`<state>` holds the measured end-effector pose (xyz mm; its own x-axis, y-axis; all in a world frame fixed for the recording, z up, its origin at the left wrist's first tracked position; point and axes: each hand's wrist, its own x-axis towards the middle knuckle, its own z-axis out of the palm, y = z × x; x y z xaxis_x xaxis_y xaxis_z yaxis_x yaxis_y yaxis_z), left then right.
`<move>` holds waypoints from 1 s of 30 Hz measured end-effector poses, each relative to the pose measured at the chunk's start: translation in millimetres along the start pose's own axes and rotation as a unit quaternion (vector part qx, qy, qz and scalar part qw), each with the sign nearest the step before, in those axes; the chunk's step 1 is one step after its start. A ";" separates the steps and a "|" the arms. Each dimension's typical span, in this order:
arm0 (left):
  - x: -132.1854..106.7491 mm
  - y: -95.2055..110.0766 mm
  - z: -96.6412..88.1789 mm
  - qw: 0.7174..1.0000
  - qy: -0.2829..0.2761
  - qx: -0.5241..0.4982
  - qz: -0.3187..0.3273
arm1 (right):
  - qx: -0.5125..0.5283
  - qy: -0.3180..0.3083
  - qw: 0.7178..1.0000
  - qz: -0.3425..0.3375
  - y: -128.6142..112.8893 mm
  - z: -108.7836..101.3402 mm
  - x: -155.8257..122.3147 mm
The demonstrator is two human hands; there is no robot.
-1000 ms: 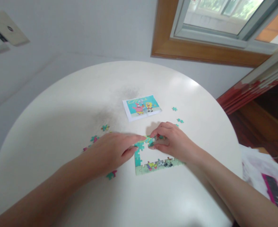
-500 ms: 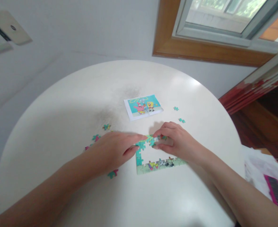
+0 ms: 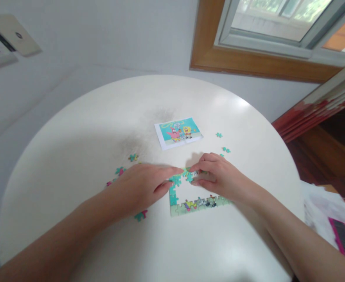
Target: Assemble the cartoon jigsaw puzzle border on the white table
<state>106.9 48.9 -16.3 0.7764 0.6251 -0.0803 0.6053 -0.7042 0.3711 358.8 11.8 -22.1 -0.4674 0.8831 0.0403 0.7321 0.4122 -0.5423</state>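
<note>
head view: over the last second almost nothing has moved. the left hand [image 3: 143, 186] still lies flat, fingers loose and holding nothing, its fingertips touching the teal corner of the puzzle frame [image 3: 190, 196]. the right hand [image 3: 216, 176] stays curled over the frame's top edge, fingertips seemingly pinching a small puzzle piece [image 3: 193, 172], though blur makes the grip hard to confirm. that stillness suggests the piece is being pressed into place, not yet seated. loose pieces [image 3: 225, 149] lie just beyond the right fingers, the reference picture [image 3: 178, 132] farther ahead on the table [image 3: 72, 129].
</note>
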 end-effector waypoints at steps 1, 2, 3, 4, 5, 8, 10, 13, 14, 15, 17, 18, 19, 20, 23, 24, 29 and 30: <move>0.1 0.0 0.1 1.000 -0.002 -0.001 0.000 | -0.001 -0.003 1.000 -0.001 -0.3 -0.7 0.0; 0.2 -0.1 0.2 1.000 -0.002 -0.002 0.001 | -0.002 -0.004 1.000 -0.002 -0.5 -1.0 0.1; 0.4 -0.3 0.5 1.000 -0.004 -0.002 0.001 | -0.002 -0.004 1.000 -0.003 -0.5 -1.1 0.2; 0.5 -0.5 0.7 1.000 -0.003 -0.001 0.001 | 0.000 -0.003 1.000 -0.005 -0.3 -1.0 0.3; 0.6 -0.7 1.1 1.000 -0.003 0.002 0.000 | 0.002 -0.003 1.000 -0.006 0.0 -0.6 0.5; 0.7 -1.6 2.1 1.000 0.001 0.009 0.001 | 0.008 -0.006 1.000 -0.012 1.3 0.6 0.7; 0.9 -2.0 2.5 1.000 0.007 0.011 0.006 | 0.009 -0.006 1.000 -0.014 2.1 1.2 0.6; 1.6 -1.6 2.2 1.000 0.004 0.014 0.007 | 0.013 -0.003 1.000 -0.012 2.9 1.8 0.7; 1.9 -1.2 1.9 1.000 0.001 0.016 0.004 | 0.016 -0.003 1.000 -0.011 3.0 2.0 0.8; 2.2 -0.8 1.5 1.000 -0.001 0.017 0.001 | 0.019 -0.005 1.000 -0.012 3.1 2.3 0.9; 2.6 -0.2 0.8 1.000 -0.005 0.017 -0.003 | 0.027 -0.005 1.000 -0.010 3.2 3.0 1.3; 2.6 0.0 0.5 1.000 -0.005 0.015 -0.002 | 0.030 -0.003 1.000 -0.009 3.2 3.4 1.5; 2.4 0.1 0.3 1.000 -0.004 0.014 -0.002 | 0.033 -0.001 0.999 -0.008 3.3 3.8 1.7; 2.1 0.2 0.3 1.000 -0.004 0.014 -0.001 | 0.036 0.001 0.999 -0.008 3.4 4.1 1.9; 1.0 0.1 0.5 1.000 -0.005 0.015 -0.002 | 0.050 0.011 0.999 -0.016 3.1 4.4 2.2; 0.8 0.0 0.7 1.000 -0.005 0.014 -0.004 | 0.057 0.013 0.998 -0.017 2.7 4.1 2.2; 1.1 -0.2 0.7 1.000 -0.007 -0.003 -0.002 | 0.099 0.015 0.995 0.004 -1.0 1.5 1.7; 1.3 -0.1 0.5 1.000 -0.007 -0.004 -0.002 | 0.104 0.015 0.994 0.014 -1.8 1.2 1.7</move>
<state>107.9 49.6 -16.9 0.7768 0.6227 -0.0942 0.6065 -0.6993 0.3784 356.1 12.4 -22.1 -0.4310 0.9012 0.0469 0.6242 0.3352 -0.7057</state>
